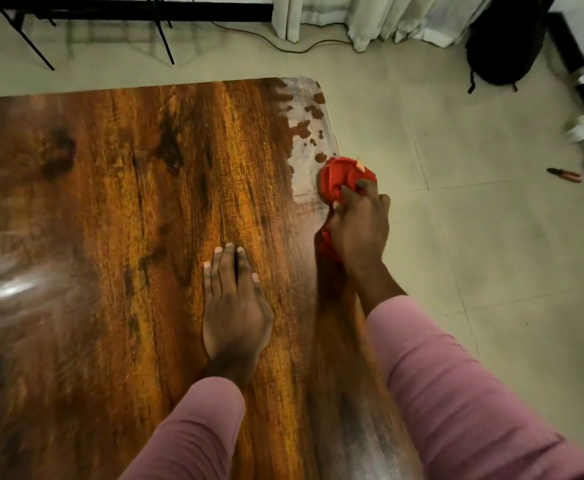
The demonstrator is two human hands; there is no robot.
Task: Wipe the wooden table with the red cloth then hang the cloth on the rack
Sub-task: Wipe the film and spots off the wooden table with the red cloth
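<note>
Our right hand [359,223] clenches the bunched red cloth [344,183] at the table's [127,168] right edge; left hand [235,306] rests flat, fingers straight.

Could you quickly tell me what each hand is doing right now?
Left hand: open, flat on the table.
Right hand: gripping the red cloth.
</note>
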